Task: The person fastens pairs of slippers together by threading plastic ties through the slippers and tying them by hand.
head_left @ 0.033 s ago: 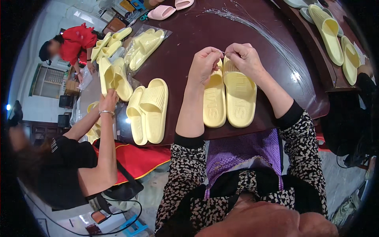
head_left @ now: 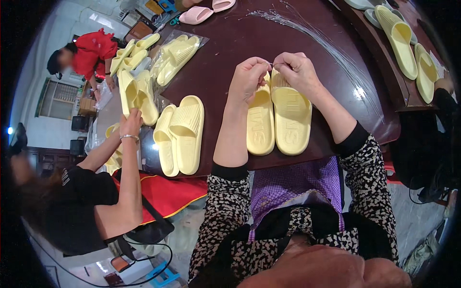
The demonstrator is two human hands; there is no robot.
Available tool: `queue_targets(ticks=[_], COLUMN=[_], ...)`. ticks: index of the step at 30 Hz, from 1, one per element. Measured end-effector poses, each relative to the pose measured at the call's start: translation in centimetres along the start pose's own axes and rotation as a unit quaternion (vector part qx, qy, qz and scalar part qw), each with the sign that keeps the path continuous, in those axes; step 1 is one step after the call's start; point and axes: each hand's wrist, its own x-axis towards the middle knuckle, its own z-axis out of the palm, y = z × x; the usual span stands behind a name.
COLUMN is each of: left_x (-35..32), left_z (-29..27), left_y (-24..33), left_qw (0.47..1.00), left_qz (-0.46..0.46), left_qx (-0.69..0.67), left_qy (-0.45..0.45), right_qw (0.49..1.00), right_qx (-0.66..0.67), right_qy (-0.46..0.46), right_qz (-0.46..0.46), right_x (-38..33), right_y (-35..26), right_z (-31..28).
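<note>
A pair of pale yellow slide slippers (head_left: 292,125) lies side by side in front of me, toes away and heels near the table's front edge. Over the toe ends, my left hand (head_left: 251,79) is closed with thumb and finger pinched together. My right hand (head_left: 297,72) pinches just beside it, fingertips almost touching. A thin strand (head_left: 271,64) shows between the two pinches; its ends are hidden by my fingers. My hands cover part of the slipper straps. Beyond them, a bundle of thin clear plastic strands (head_left: 307,30) fans out across the dark red table (head_left: 225,48).
Another yellow slipper pair (head_left: 185,137) lies to the left. Bagged yellow slippers (head_left: 177,57) are farther back. A co-worker's hand (head_left: 130,124) holds yellow slippers at left; a person in red (head_left: 96,53) bends beyond. Yellow slippers (head_left: 398,41) rest on a raised ledge at right.
</note>
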Motion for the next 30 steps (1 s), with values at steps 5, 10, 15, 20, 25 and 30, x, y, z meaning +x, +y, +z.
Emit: queue_targets(ticks=[5,10,15,20,25,30], left_x=[0.1,0.2,0.2,-0.8,-0.8,-0.4], left_z=[0.0,-0.1,-2.2,-5.0,-7.9,-7.9], left_y=[-0.2,0.0,0.3,-2.3,-6.5,-6.9], left_qw=[1.000,0.999,0.978,0.958,0.919,0.866], left_qz=[-0.002,0.033,0.136,0.173,0.201,0.250], left_qx=[0.003,-0.033,-0.072,0.032,0.111,0.235], left_qy=[-0.011,-0.014,0.143,0.228,0.322,0.365], right_qw=[1.000,0.995,0.989,0.994,0.999,0.968], right_qx=[0.003,0.064,0.082,0.071,0.022,-0.110], right_qy=[-0.008,-0.013,0.038,0.077,-0.030,-0.212], right_qz=[-0.009,0.076,0.114,0.028,0.037,-0.075], right_x=[-0.1,0.1,-0.1,0.1,-0.8,-3.5], right_y=[-0.4,0.2,0.6,1.6,-2.0,-4.8], right_z=[-0.3,0.0,0.7,-0.9,-1.2,-0.3])
